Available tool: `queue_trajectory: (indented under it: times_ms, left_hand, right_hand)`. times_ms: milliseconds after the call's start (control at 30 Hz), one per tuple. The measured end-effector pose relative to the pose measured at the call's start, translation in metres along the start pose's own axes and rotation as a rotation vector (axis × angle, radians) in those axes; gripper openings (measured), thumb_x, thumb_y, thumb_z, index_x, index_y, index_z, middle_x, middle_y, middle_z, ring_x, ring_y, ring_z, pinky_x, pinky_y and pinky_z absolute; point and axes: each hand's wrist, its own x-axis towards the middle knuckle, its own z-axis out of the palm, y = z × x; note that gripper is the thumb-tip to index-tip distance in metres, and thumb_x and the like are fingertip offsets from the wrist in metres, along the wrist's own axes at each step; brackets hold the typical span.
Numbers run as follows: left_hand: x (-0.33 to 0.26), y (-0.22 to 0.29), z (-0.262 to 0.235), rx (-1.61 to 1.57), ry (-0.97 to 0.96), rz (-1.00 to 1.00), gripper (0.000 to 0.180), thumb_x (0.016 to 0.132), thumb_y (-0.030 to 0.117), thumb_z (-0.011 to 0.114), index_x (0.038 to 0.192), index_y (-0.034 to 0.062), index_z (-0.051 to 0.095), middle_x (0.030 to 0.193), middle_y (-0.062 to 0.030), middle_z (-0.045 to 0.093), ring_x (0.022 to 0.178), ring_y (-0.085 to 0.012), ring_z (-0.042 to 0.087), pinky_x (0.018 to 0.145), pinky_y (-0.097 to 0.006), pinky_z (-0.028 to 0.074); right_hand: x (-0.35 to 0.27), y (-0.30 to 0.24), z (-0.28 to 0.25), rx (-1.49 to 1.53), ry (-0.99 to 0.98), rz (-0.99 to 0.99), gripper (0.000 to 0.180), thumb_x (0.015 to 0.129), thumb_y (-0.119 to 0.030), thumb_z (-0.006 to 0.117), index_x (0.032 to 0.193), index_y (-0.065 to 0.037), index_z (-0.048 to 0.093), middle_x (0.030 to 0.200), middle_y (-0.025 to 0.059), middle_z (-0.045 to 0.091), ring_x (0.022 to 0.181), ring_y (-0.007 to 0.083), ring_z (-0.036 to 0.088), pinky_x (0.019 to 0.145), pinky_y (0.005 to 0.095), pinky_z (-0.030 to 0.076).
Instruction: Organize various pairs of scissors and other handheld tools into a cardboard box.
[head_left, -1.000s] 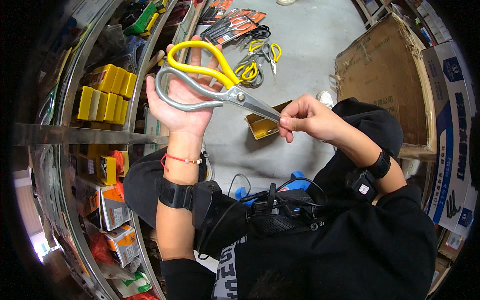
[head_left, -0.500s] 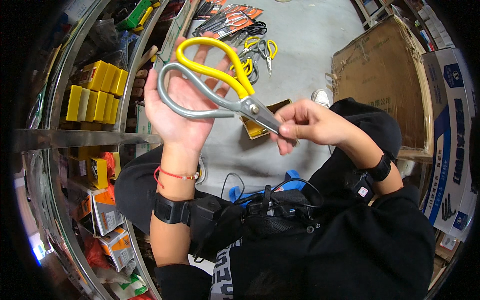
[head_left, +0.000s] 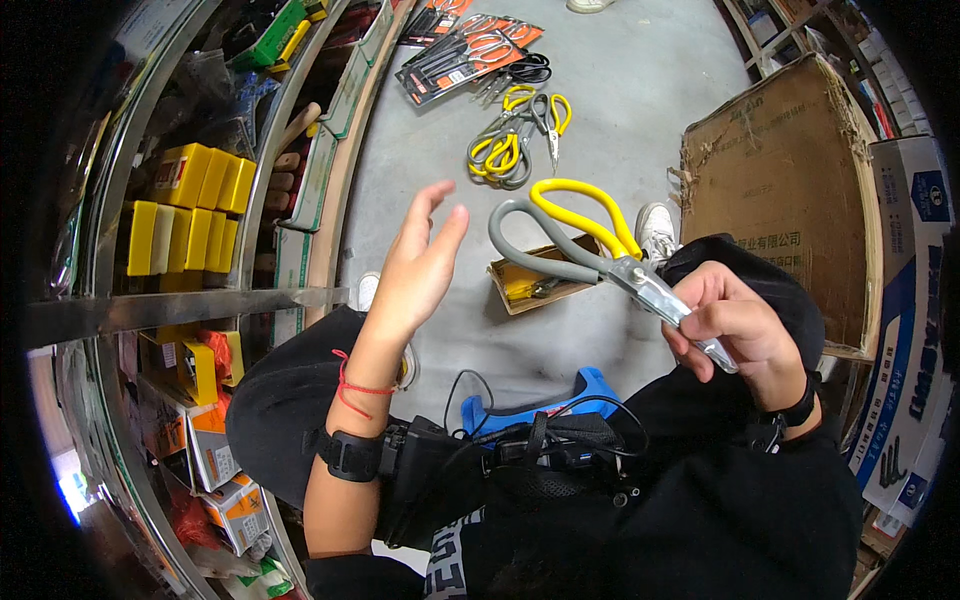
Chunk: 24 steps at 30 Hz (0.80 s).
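A pair of large scissors (head_left: pixel 632 272) with one yellow and one grey looped handle is held up in front of me. My right hand (head_left: pixel 728 318) pinches it by the closed blades, so the handles point away to the upper left. Apart from it, to the left, my left hand (head_left: pixel 418 262) is raised with fingers spread and nothing in it. Below the handles, on the floor, stands a small open carton (head_left: pixel 548 297) with yellow-handled items inside. Farther off lies a pile of yellow and grey scissors (head_left: pixel 500 150).
Packaged scissors on orange cards (head_left: pixel 470 62) lie beyond the pile. A metal shelf with yellow boxes (head_left: pixel 190 215) runs along my left. To the right lean a big brown cardboard box (head_left: pixel 780 200) and a white-blue carton (head_left: pixel 905 330). A blue plastic stool (head_left: pixel 590 390) shows between my legs.
My left hand has come away from the scissors handles and turned sideways. My right hand has drawn the scissors to the right and nearer to me.
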Motion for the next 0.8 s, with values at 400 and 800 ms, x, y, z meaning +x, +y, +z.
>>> queue_trajectory:
  times_ms: [400,800]
  left_hand:
    - [0.001,-0.052,0.033,0.243,-0.586,-0.281,0.040,0.074,0.029,0.046,0.104,0.0027,0.046,0.104,-0.0164,0.048,0.099,-0.0247,0.043,0.084,-0.028,0.032]
    - [0.001,-0.065,0.048,0.450,-0.517,-0.301,0.033,0.071,0.030,0.046,0.078,0.0005,0.058,0.067,-0.0201,0.056,0.066,-0.0269,0.056,0.064,-0.031,0.041]
  right_hand:
    - [0.027,0.063,-0.015,0.117,0.206,0.278,0.016,0.065,-0.014,0.048,0.061,0.001,0.053,0.050,0.0087,0.051,0.040,0.0103,0.047,0.038,0.0179,0.034]
    - [0.067,0.092,-0.028,0.036,0.358,0.420,0.013,0.067,-0.017,0.047,0.068,-0.004,0.049,0.058,0.0053,0.055,0.042,0.0059,0.047,0.035,0.0169,0.035]
